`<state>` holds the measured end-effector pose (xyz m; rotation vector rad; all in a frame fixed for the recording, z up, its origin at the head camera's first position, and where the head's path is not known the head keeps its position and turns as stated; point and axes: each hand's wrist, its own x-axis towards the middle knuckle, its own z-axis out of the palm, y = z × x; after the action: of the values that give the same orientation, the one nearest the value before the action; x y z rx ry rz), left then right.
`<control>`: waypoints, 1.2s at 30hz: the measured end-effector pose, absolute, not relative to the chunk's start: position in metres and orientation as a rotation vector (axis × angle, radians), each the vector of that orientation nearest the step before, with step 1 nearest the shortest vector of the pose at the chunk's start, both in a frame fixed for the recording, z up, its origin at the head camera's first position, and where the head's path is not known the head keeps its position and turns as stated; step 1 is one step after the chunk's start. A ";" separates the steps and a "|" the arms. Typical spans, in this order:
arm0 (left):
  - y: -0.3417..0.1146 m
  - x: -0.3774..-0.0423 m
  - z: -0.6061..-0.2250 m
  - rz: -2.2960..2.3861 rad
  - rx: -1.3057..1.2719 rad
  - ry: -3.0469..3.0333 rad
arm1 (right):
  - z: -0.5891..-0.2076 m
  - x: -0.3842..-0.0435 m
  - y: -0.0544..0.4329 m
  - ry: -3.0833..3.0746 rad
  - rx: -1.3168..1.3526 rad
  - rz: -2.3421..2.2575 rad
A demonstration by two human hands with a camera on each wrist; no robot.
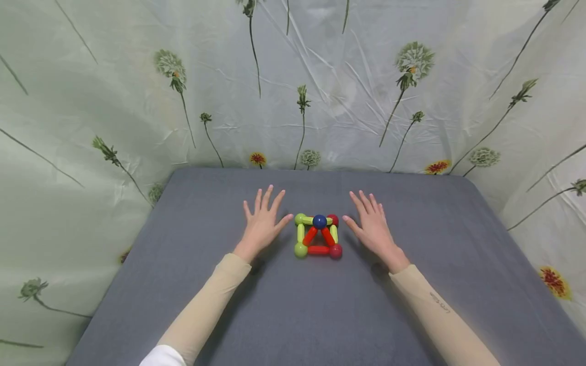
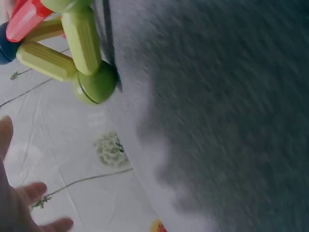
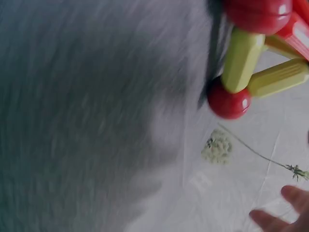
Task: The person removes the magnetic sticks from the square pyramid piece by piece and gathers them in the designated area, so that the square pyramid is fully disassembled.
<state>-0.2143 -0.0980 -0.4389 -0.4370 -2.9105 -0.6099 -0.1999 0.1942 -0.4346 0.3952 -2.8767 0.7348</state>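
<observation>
Where napped grey cloth (image 1: 320, 315) lies flat, a pyramid (image 1: 318, 250) of glossy balls (image 1: 335, 251) and faceted rods (image 1: 300, 234) stands between the left hand (image 1: 261, 227) and the right hand (image 1: 374, 231), fingers straight, thumbs apart just beside it. One blue ball (image 1: 320, 221) crowns it, partly hiding rods behind. Beyond hangs a creased, sheeny floral curtain (image 1: 215, 40). Both wrist views crop pyramid and hands; shadowed cloth blurs there.
</observation>
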 end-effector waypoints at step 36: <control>-0.047 -0.226 -0.438 -1.775 -1.076 -2.577 | -0.446 -0.185 0.154 -2.673 0.432 1.400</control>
<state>-0.2263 -0.0466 -0.4378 -1.0764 -2.5768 -1.7750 -0.1853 0.1540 -0.4459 0.4324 -2.6725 1.4001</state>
